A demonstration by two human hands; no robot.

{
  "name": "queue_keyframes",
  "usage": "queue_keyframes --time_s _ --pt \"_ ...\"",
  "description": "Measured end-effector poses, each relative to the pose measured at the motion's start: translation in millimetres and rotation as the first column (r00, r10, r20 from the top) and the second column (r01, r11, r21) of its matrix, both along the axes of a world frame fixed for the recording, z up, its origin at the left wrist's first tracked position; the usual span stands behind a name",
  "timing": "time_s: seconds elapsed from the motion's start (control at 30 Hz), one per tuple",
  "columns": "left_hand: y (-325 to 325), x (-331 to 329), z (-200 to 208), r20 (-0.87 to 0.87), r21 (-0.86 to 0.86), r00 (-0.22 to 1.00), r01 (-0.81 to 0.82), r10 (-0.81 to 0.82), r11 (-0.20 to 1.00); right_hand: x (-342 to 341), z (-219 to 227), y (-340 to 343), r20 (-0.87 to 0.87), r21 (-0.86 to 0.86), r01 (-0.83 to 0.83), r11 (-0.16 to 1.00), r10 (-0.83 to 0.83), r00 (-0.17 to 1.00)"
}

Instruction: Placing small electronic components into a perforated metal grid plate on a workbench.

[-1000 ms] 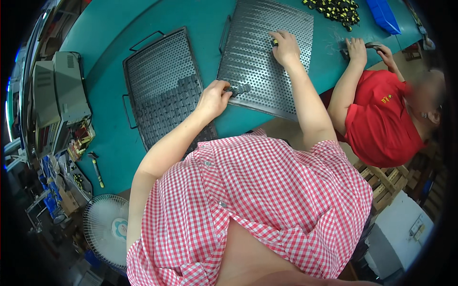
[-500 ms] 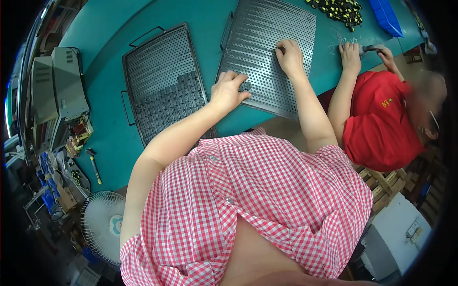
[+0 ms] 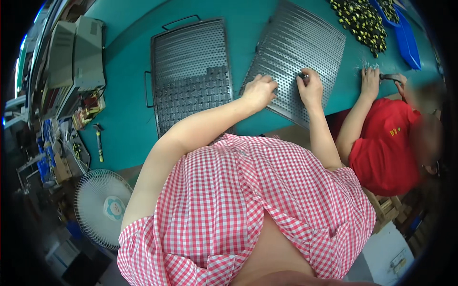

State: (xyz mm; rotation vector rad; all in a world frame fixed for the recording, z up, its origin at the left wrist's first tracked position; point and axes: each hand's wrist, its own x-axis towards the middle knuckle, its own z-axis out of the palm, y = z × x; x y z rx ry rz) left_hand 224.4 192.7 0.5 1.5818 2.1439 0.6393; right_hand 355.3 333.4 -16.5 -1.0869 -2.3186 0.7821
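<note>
Over the near part of a perforated metal tray (image 3: 296, 40), my two hands work side by side. My left hand (image 3: 259, 93) is closed at the tray's left edge, its fingertips pointing right; whatever they pinch is hidden. Between the thumb and forefinger of my right hand (image 3: 311, 88) sits a small dark piece (image 3: 302, 76), too small to name, close above the tray's holes. To the left lies a second perforated tray (image 3: 186, 47) with wire handles. Rows of small black pieces (image 3: 191, 100) cover its nearer half, partly hidden by my left forearm.
At far right a pile of black-and-yellow parts (image 3: 362, 28) lies by a blue bin (image 3: 406, 45). A co-worker in a red shirt (image 3: 384, 148) handles a tool close to my right arm. Leftward are a hammer (image 3: 99, 143), a grey machine (image 3: 88, 52) and a fan (image 3: 102, 209).
My view has shifted, so the trays appear farther right. Relative to the right-hand tray, my left hand has moved inward, and the dark piece seen at its fingertips is now hidden. My right hand has come nearer.
</note>
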Motion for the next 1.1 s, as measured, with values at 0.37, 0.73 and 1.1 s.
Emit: queue_keyframes --time_s 0.37,0.73,1.1 --pt "-62.9 -136.7 42.0 -0.12 0.153 0.993 0.011 0.007 0.988 -5.0 -13.3 -7.4 0.055 0.089 -0.032 0.995 0.028 0.998" --pt "-86.3 -188.3 23.9 -0.155 -0.233 0.986 0.027 -0.065 0.972 -9.3 -27.4 -11.7 -0.113 0.378 0.011 0.926 0.034 0.993" --pt "-90.4 -199.8 6.6 0.191 -0.214 0.981 0.031 0.011 0.976 -11.0 -33.8 -11.3 -0.131 0.369 0.05 0.928 -0.001 0.991"
